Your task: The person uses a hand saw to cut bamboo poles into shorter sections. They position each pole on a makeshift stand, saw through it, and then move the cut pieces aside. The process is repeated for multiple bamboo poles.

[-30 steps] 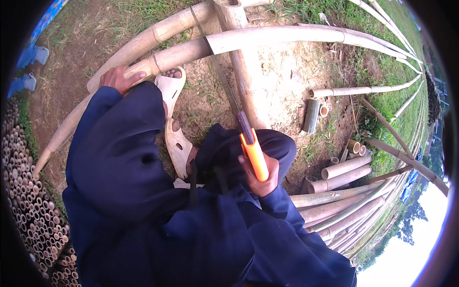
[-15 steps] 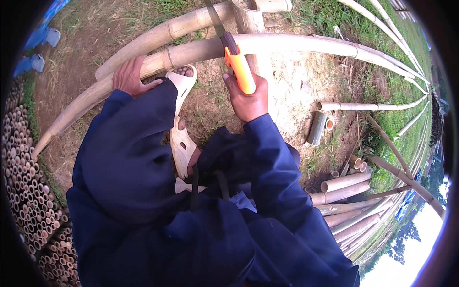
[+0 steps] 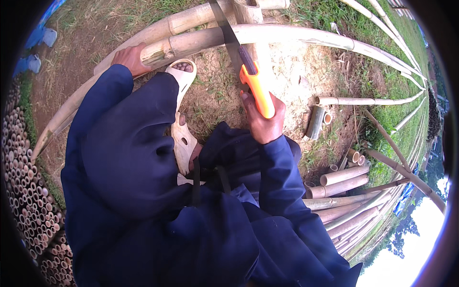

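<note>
A long pale bamboo pole runs across in front of me, over an upright bamboo post. My left hand is closed over the pole at the left, its fingers partly hidden on the far side. Wrapped round the orange handle of a handsaw is my right hand, on the near side of the pole. The saw's blade crosses the pole near the post, with blade showing on both sides. Below the pole, between my hands, is my foot in a cream clog.
Behind the pole lies another bamboo pole. Cut bamboo pieces and a short dark tube lie at the right. Stacked bamboo fills the left edge. Another person's shoes show at the upper left.
My right hand has drawn the saw toward me and to the right, baring more blade on the near side. My left hand's grip has shifted, and the pole sits slightly higher in view.
</note>
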The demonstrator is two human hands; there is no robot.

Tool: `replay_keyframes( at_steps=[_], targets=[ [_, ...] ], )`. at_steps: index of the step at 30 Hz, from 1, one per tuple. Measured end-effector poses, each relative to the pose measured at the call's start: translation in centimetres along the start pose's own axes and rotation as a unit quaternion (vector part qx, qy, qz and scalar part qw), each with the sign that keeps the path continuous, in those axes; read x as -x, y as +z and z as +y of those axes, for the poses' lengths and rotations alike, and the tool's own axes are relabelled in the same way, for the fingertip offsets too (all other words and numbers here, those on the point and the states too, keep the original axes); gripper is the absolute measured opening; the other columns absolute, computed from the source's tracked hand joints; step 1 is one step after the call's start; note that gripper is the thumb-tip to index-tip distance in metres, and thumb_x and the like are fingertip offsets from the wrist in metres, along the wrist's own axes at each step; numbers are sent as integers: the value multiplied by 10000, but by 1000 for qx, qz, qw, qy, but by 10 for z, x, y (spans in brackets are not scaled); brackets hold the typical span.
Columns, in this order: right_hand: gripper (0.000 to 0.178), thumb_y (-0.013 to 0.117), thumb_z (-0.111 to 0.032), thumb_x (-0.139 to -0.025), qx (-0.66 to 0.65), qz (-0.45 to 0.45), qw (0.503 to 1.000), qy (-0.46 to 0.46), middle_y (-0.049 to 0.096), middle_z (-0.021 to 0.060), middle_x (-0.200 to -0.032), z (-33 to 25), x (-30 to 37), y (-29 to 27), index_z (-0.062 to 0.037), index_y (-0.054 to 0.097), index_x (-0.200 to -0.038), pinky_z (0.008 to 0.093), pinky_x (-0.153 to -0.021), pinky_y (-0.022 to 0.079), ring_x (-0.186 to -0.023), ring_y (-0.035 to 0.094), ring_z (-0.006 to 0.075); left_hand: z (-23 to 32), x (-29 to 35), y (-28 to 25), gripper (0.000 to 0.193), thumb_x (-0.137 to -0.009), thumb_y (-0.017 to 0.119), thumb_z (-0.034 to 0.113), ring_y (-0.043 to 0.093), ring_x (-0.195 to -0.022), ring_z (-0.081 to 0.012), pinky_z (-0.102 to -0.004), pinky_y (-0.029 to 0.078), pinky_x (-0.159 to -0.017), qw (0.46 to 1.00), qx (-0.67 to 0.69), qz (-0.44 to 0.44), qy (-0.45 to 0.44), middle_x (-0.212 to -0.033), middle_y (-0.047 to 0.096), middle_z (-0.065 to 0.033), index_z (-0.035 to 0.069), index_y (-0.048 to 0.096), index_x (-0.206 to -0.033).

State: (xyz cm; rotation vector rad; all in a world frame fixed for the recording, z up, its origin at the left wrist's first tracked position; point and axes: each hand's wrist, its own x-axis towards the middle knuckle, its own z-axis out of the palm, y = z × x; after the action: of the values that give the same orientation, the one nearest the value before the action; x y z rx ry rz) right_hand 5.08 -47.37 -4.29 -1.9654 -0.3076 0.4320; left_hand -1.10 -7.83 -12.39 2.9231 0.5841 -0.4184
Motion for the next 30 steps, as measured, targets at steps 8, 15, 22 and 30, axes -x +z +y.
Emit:
replay_keyframes(
  at_steps=[8,15,22,30],
  targets=[
    [144,734,-85,-891,-8,18,998,-58,668,170,-683,-10,-63,25,46,679,-870,401,-621,511,-606,647,249,12,-10,2,709,-678,858,393,717,-1037,-401,-504,554,-912,1000,-8,13,-2,-1073,751,-211,117,643,-1294],
    [160,707,-29,-929,-52,12,998,-24,704,114,-750,25,35,6,67,711,-1057,357,-646,540,-672,668,178,1,-5,6,743,-677,861,368,719,-1034,-395,-500,552,-912,1000,-14,6,-7,-1092,750,-209,111,623,-1333],
    [131,736,-80,-915,11,-29,1000,-1,672,102,-697,-14,-57,20,43,691,-916,366,-606,500,-624,626,166,5,-8,4,747,-671,864,368,721,-1023,-407,-497,556,-915,1000,-9,9,-6,-1082,749,-222,112,622,-1330],
    [341,697,-32,-932,12,-10,999,-41,763,193,-947,28,65,-17,70,676,-1256,319,-817,569,-891,766,224,11,-7,6,729,-682,862,373,720,-1034,-406,-497,554,-928,1000,-4,22,-10,-1091,750,-213,121,622,-1324]
  ],
)
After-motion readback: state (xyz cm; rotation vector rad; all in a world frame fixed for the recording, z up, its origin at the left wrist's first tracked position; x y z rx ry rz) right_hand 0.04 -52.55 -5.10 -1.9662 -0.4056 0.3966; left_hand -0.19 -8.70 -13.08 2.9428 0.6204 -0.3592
